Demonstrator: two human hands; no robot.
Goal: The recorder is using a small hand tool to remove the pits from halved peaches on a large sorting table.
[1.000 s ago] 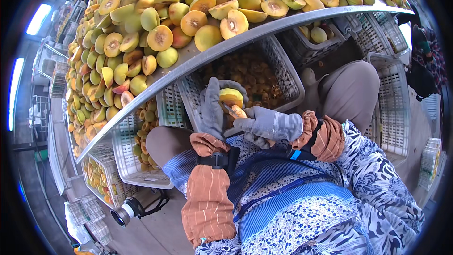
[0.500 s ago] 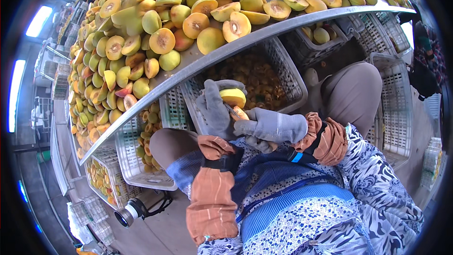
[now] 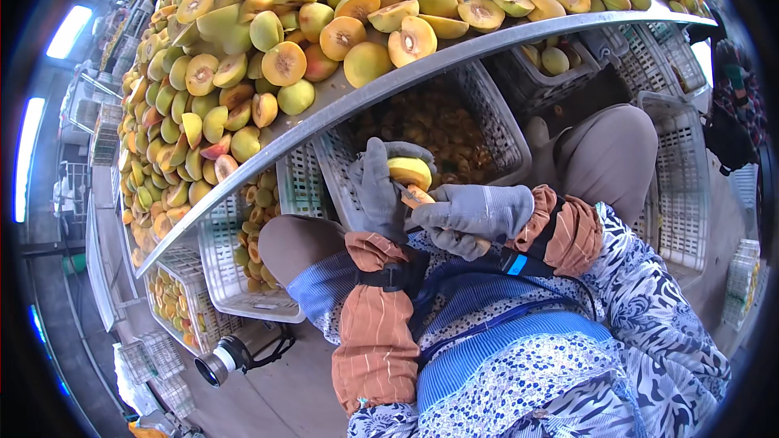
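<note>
My left hand (image 3: 376, 195), in a grey glove, is closed around a yellow peach half (image 3: 410, 169). My right hand (image 3: 472, 215), gloved alike, grips a small tool with an orange-brown wooden handle (image 3: 417, 197). A short dark metal tip shows at the tool's front, against the lower edge of the fruit. The handle's back end pokes out below my right fingers. What the tip does inside the fruit is hidden. Both hands are above my lap, over the near edge of a crate (image 3: 505, 126) that holds brown pits or scraps.
A metal-edged table (image 3: 357, 105) heaped with halved peaches (image 3: 284, 63) curves across in front of me. Crates of fruit (image 3: 213, 247) stand under its left side. Another crate (image 3: 680, 182) is beside my right knee. A cylindrical lamp-like device with a strap (image 3: 223, 361) lies at lower left.
Both hands have shifted slightly right, with the peach half and the tool still in them. The peach half has turned a little, showing a more curved cut edge.
</note>
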